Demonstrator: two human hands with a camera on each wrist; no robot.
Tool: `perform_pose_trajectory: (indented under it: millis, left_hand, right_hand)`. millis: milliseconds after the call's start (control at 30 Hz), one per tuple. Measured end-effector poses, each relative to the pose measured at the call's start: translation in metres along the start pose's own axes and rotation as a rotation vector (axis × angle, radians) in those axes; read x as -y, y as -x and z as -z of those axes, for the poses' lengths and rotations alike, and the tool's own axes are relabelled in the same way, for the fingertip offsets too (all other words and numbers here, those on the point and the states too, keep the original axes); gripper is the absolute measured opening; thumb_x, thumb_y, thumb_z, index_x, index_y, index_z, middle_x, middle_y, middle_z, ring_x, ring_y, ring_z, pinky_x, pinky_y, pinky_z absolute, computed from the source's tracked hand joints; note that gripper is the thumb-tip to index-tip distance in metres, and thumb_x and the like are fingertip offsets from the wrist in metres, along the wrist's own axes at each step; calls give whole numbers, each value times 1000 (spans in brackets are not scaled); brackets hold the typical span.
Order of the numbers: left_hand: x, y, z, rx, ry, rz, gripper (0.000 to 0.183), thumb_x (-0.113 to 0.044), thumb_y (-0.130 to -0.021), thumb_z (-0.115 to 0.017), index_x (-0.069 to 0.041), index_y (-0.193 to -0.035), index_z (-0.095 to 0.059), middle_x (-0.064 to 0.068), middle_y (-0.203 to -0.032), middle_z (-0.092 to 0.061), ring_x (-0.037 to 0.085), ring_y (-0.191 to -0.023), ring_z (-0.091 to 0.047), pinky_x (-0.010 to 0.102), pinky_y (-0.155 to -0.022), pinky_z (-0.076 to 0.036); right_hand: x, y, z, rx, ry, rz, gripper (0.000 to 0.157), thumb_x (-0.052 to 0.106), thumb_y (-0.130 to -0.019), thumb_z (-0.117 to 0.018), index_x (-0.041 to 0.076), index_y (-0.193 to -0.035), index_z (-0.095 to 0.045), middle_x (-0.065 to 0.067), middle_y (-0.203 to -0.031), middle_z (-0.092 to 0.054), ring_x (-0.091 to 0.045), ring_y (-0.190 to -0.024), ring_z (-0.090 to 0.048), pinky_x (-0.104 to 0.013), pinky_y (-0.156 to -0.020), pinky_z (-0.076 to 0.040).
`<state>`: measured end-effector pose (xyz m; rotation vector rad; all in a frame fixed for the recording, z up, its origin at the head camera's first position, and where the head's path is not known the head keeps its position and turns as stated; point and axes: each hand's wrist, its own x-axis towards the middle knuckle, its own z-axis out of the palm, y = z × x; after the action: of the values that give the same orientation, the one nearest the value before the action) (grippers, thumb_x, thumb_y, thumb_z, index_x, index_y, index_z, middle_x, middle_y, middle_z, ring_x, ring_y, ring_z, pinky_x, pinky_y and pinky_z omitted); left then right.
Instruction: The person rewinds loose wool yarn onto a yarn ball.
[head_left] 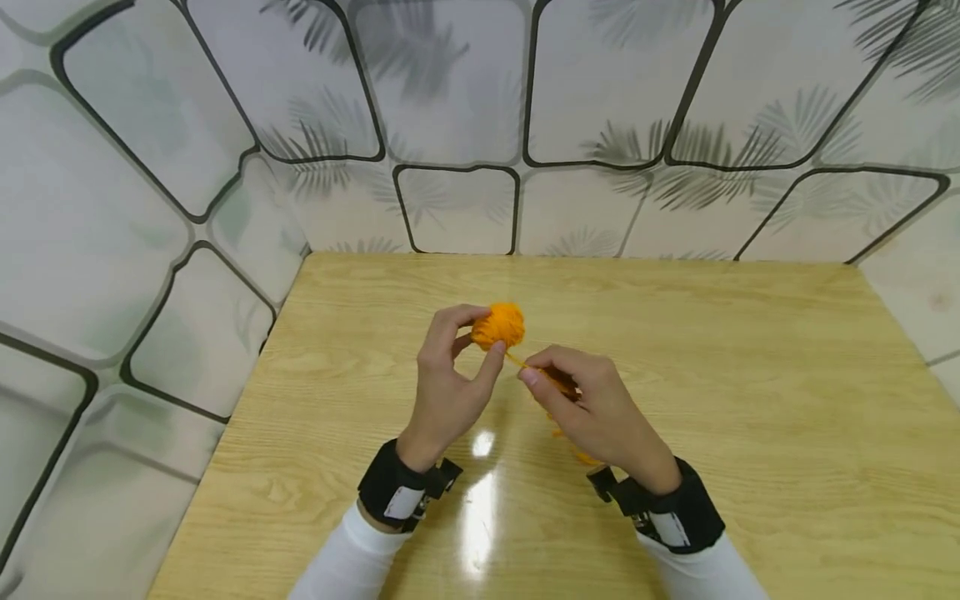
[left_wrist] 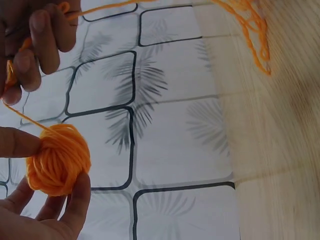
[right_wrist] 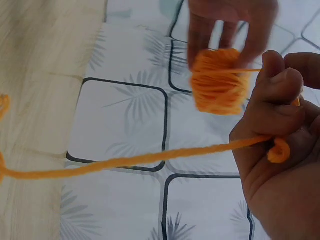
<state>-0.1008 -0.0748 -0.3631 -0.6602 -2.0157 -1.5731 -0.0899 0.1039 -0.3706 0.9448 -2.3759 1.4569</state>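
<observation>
Table (head_left: 750, 375): yellowish wood grain, glossy, bright reflections (head_left: 478, 521)
Walls (head_left: 450, 83): pale, dark-outlined rounded panels (head_left: 457, 208), grey palm fronds (head_left: 701, 150)

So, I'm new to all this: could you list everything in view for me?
Yarn ball: one, orange, in the left hand's fingers
Yarn strand: one, orange, running from ball to right hand
Loose yarn: uncounted, orange, below the right hand
Table: one, light wood, beneath the hands
Patterned wall covering: pale, dark outlines, around the table
Wrist straps: two, black, one per wrist
Sleeves: two, white, on the forearms
Left hand: one, bare, holding the ball
Right hand: one, bare, pinching the strand
</observation>
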Motion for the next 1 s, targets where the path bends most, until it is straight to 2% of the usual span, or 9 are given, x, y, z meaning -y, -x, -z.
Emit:
perform_pose_trajectory:
  millis: [100,200,367,400,467,600,733,900,1000]
  left_hand:
    - [0,-2,1,72,-52,-12,33,4,-80,-61,4,-111,-51,19,-108,-49,29,-100,-51,38,-80,-49]
    - [10,-1,3,213,-28,-5,32,-3,-83,-62,-1,-113,-52,13,-110,-51,24,-100,-52,34,-79,-49]
    - [27,7,4,535,238,99,33,-15,-85,-63,-12,-117,-54,2,-113,-53,18,-102,-53,33,-80,-49]
    - [26,8,3,569,312,133,33,-12,-85,-64,-11,-116,-54,4,-113,-54,20,-102,-53,35,-81,-49]
    - [21,9,3,584,446,175,34,-7,-84,-64,-7,-116,-53,7,-113,-54,23,-102,-53,40,-81,-49]
    - [14,7,6,500,669,182,35,0,-83,-62,2,-115,-50,14,-115,-52,27,-103,-52,48,-80,-48]
    - [11,3,8,358,787,202,33,-2,-85,-60,3,-116,-48,15,-115,-51,27,-102,-53,43,-82,-48]
    - [13,1,5,87,859,349,30,-5,-88,-56,-2,-117,-48,14,-114,-49,25,-101,-53,39,-88,-46]
    - [19,1,3,-68,764,370,33,-7,-87,-60,1,-116,-47,16,-113,-47,28,-101,-53,41,-88,-45]
  right_hand:
    - [1,0,8,-45,-80,-14,11,11,-92,-53,18,-97,-61,3,-71,-52,-7,-52,-41,-24,-43,-35]
    - [0,-2,14,-109,-141,-15,11,7,-91,-53,14,-96,-61,1,-75,-55,-9,-55,-45,-27,-44,-38]
    - [-7,-3,18,-197,-183,-23,10,4,-90,-53,8,-95,-61,-1,-73,-53,-11,-53,-42,-29,-42,-36]
    - [-9,-2,18,-206,-190,-36,11,4,-91,-53,9,-96,-61,-2,-72,-53,-12,-52,-42,-29,-42,-36]
    - [-14,-1,17,-206,-196,-70,10,6,-92,-52,9,-96,-60,-3,-71,-52,-12,-49,-39,-29,-41,-34]
    - [-20,-3,12,-153,-268,-177,12,15,-94,-50,10,-99,-59,-6,-77,-54,-16,-52,-42,-30,-44,-38]
    - [-24,-3,4,-41,-315,-242,17,18,-96,-46,9,-103,-59,-9,-79,-54,-21,-57,-45,-31,-50,-42]
    - [-22,-2,-8,77,-199,-211,16,24,-97,-46,15,-99,-58,-3,-70,-50,-15,-53,-41,-28,-45,-36]
    - [-19,-2,-15,113,-133,-159,15,27,-97,-46,17,-88,-55,2,-65,-46,-12,-50,-37,-27,-44,-31]
